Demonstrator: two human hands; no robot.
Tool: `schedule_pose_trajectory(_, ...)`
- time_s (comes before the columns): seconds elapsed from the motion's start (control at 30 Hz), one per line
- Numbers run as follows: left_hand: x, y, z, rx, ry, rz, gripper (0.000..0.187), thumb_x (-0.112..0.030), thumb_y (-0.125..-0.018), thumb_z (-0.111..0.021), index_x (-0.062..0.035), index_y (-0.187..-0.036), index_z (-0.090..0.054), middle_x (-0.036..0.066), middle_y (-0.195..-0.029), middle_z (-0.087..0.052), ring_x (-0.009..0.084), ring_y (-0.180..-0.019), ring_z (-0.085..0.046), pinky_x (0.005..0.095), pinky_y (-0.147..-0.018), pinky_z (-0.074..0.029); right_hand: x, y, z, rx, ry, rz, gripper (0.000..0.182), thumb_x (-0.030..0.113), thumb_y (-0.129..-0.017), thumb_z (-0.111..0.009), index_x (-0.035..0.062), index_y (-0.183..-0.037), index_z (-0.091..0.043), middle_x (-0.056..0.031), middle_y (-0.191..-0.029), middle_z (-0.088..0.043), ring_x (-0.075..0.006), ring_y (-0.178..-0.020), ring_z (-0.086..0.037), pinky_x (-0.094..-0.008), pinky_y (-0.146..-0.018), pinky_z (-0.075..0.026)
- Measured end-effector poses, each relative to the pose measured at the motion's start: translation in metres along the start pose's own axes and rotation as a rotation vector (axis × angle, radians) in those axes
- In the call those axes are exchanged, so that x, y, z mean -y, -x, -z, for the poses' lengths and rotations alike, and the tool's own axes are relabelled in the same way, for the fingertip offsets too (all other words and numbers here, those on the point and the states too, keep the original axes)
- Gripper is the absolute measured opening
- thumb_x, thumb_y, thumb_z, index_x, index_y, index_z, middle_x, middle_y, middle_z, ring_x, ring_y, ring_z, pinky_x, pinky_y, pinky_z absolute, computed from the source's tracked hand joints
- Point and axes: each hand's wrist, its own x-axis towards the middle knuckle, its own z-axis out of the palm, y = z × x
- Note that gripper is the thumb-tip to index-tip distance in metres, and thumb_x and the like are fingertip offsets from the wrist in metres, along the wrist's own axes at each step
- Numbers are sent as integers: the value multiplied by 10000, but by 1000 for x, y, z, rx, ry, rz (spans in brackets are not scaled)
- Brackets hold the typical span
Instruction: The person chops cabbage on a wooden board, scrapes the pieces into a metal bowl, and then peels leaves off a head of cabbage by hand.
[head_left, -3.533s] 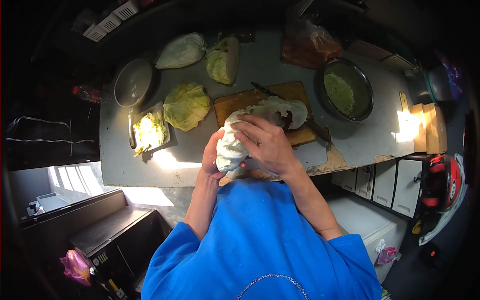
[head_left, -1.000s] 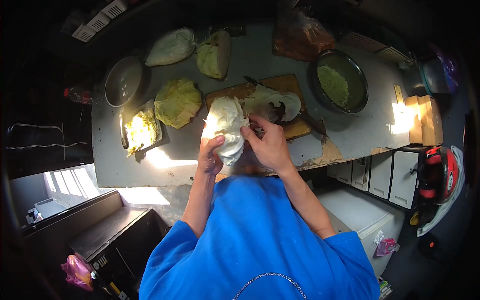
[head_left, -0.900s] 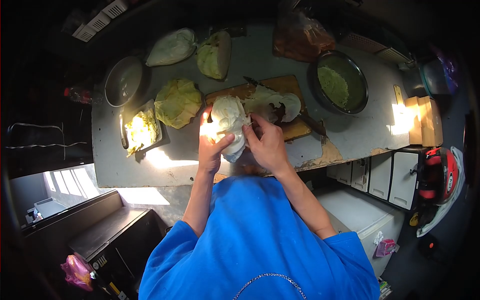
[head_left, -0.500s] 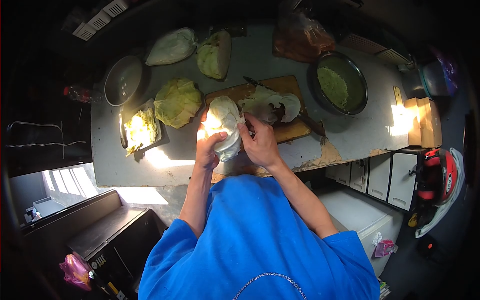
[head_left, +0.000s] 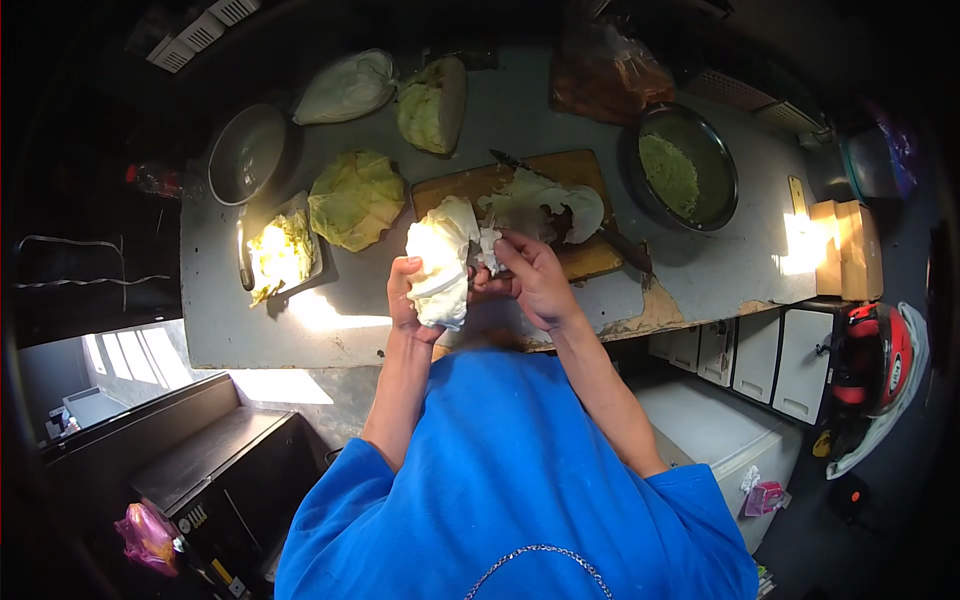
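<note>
My left hand (head_left: 408,300) holds a pale cabbage piece (head_left: 440,262) over the table's front edge, thumb on its left side. Just right of it, my right hand (head_left: 535,278) pinches a small white torn piece (head_left: 490,250). Behind both hands lies a wooden cutting board (head_left: 590,262) bearing loose pale leaves (head_left: 582,212) and a knife (head_left: 625,250), its handle toward the front right. A leafy green cabbage (head_left: 357,200) sits left of the board. A cut cabbage half (head_left: 432,108) rests behind.
At the left are an empty bowl (head_left: 247,155) and a tray of sunlit leaves (head_left: 282,255). A wrapped white bundle (head_left: 345,88) lies at the back. On the right stand a metal bowl with shredded greens (head_left: 668,172), an orange-filled bag (head_left: 610,80) and cardboard boxes (head_left: 845,250).
My right hand has moved slightly right, away from the cabbage piece, and a small white piece now shows in its fingers. My left hand has shifted slightly left and turned the cabbage.
</note>
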Motion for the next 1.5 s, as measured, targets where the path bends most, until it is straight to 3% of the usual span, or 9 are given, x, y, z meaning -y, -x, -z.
schedule_pose_trajectory(0.13, -9, 2, -1, 253, 247, 94, 617, -331, -865, -556, 59, -1342, -514, 283, -1130, -678, 444, -944, -710, 462, -672, -631, 15, 3, 12, 138, -313, -112, 405, 224, -1041, -567, -36, -1351, -551, -68, -987, -656, -131, -818, -656, -299, -744, -624)
schedule_pose_trajectory(0.3, -38, 16, 8, 327, 191, 88, 626, -289, -865, -562, 57, -1381, -484, 302, -1154, -657, 427, -934, -719, 479, -629, -649, 30, 7, 29, 68, -171, -101, 372, 222, -1034, -583, -18, -1318, -576, -47, -970, -660, -132, -851, -662, -291, -729, -610)
schedule_pose_trajectory(0.67, -82, 52, 21, -8, -97, -255, 623, -321, -848, -610, 45, -1344, -519, 244, -1171, -658, 361, -892, -731, 482, -619, -665, 43, 14, 24, -108, 306, 217, 475, 95, -1001, -617, 22, -1445, -465, -118, -1129, -673, -195, -997, -691, -316, -796, -616)
schedule_pose_trajectory(0.77, -65, 53, 19, -73, -135, -217, 597, -348, -830, -606, 43, -1279, -554, 192, -983, -698, 315, -797, -725, 431, -603, -634, 44, 17, 22, -107, 31, 43, 483, 128, -1025, -580, 36, -1476, -435, -121, -1114, -662, -187, -936, -692, -309, -768, -616)
schedule_pose_trajectory(0.9, -42, 56, 4, -236, -356, -147, 645, -143, -788, -710, -29, -1375, -470, 147, -1157, -659, 253, -998, -692, 401, -875, -598, 36, 11, 15, -11, -136, -109, 488, 167, -1038, -563, 48, -1490, -425, -108, -1064, -662, -156, -855, -669, -284, -701, -593)
schedule_pose_trajectory(1.03, -31, 72, -11, -231, -414, -136, 820, -95, -829, -710, -68, -1527, -281, 142, -1332, -564, 224, -1156, -622, 368, -958, -542, 33, -14, -40, -17, 201, -83, 466, 170, -1015, -607, 23, -1436, -474, -80, -1022, -666, -95, -794, -621, -239, -615, -523)
schedule_pose_trajectory(1.13, -33, 89, 4, -276, -427, -195, 829, -136, -815, -690, -81, -1535, -281, 124, -1361, -551, 238, -1203, -596, 380, -1002, -520, 33, -44, -112, 207, 540, -68, 303, 154, -965, -681, -16, -1193, -573, -69, -1014, -676, -87, -801, -628, -246, -593, -530)
schedule_pose_trajectory(1.3, -44, 123, 52, -426, -350, -420, 814, -88, -868, -697, -79, -1548, -249, 153, -1337, -560, 233, -1169, -618, 382, -959, -537, -47, -126, -176, 365, 1120, -3, 431, 177, -972, -637, -82, -1303, -542, -188, -1106, -678, -204, -841, -717, -309, -659, -600)
schedule_pose_trajectory(1.5, -64, 157, 66, -448, -247, -544, 851, -80, -878, -686, -89, -1578, -202, 171, -1379, -545, 254, -1175, -623, 397, -974, -538, -102, -156, -215, 258, 1128, -154, 428, 181, -1010, -560, -72, -1353, -524, -197, -1237, -657, -225, -894, -739, -315, -675, -597)
